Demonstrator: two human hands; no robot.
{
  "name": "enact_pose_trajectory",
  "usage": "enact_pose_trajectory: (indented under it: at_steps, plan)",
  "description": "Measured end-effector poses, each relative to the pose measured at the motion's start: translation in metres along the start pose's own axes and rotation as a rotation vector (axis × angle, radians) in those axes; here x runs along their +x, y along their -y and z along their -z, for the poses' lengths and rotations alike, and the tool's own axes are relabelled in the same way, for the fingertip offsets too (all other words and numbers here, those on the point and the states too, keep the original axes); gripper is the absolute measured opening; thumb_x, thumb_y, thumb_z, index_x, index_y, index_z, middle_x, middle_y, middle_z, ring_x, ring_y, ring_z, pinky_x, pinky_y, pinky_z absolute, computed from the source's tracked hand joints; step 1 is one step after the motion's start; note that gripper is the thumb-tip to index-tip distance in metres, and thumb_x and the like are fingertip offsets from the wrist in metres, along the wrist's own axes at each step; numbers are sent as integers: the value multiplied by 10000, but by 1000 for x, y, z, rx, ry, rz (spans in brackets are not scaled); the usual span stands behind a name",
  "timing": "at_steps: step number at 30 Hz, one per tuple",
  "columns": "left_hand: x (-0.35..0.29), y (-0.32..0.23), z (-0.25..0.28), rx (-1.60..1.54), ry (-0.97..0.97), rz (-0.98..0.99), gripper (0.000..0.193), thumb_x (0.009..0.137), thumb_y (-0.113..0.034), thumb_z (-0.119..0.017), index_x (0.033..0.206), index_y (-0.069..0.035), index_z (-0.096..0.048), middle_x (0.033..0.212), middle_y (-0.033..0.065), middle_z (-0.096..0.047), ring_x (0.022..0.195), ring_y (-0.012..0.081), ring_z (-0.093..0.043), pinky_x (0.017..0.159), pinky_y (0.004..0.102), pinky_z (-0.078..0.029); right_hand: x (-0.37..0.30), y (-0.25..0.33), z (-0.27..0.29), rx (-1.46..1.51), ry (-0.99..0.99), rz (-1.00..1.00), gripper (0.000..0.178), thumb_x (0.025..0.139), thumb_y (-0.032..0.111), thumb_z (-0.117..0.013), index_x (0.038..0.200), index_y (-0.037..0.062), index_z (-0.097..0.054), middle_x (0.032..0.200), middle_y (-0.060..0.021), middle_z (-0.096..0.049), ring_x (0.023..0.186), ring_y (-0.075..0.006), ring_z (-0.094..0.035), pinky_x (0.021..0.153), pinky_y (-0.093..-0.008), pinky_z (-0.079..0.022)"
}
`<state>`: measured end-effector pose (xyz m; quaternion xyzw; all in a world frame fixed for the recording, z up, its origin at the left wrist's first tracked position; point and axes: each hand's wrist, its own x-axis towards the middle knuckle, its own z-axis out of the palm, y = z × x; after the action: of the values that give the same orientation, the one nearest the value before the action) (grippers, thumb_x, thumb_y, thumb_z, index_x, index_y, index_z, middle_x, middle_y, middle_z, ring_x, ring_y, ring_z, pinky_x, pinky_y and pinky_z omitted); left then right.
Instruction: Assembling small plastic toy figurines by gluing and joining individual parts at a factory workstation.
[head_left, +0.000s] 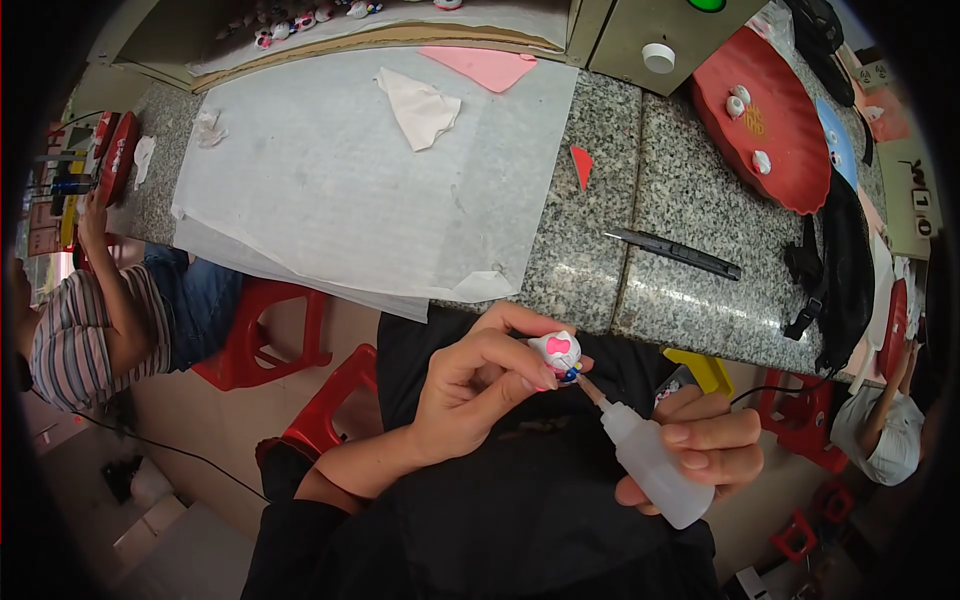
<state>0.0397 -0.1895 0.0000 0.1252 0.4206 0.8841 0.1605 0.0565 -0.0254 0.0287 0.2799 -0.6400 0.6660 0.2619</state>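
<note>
Between the fingertips of my left hand (475, 380) is a small white figurine (558, 350) with a pink patch and a blue part low on it. My right hand (705, 440) is wrapped round a translucent white squeeze bottle (655, 465). The bottle tilts up to the left, its thin nozzle tip at the figurine's blue part; whether they touch I cannot tell. Both hands are over my lap, just in front of the table edge.
White paper (370, 190) covers much of the granite table (590, 265), with a crumpled tissue (420, 108) on top. A utility knife (680, 253) lies at right. Beyond it a red scalloped tray (785, 130) holds small white pieces. Co-workers sit left and right.
</note>
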Motion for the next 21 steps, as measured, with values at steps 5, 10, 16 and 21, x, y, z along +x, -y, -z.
enact_pose_trajectory:
  at_steps: [5, 10, 16, 21]
  plan:
    - [0, -1, 0, 76, -7, 12, 46, 817, -49, -466, 837, -18, -493, 1052, 184, -413, 911, 304, -535, 763, 385, -475, 0, 0, 0, -17, -13, 1, 479, 554, 148, -774, 864, 50, -422, 808, -84, -440, 533, -128, -382, 429, -227, -309]
    - [-1, -1, 0, 143, -9, -1, 36, 816, -71, -478, 823, -36, -481, 1053, 194, -411, 902, 312, -536, 755, 405, -480, 0, -1, -1, -45, -28, 45, 467, 562, 142, -769, 867, 49, -428, 806, -81, -439, 521, -126, -372, 423, -225, -305]
    - [0, -1, 1, 162, -13, -64, 102, 806, 33, -443, 826, 14, -541, 1068, 166, -406, 932, 266, -537, 799, 321, -449, -2, 1, 0, -73, -10, 54, 462, 560, 131, -769, 873, 51, -437, 805, -76, -441, 516, -121, -367, 418, -218, -299]
    - [0, -1, 0, 182, -12, -89, 111, 801, 43, -445, 820, 12, -550, 1072, 169, -404, 931, 273, -537, 794, 321, -451, 0, 5, 2, -75, 42, 26, 466, 546, 120, -775, 867, 54, -444, 801, -76, -445, 518, -117, -371, 415, -213, -294]
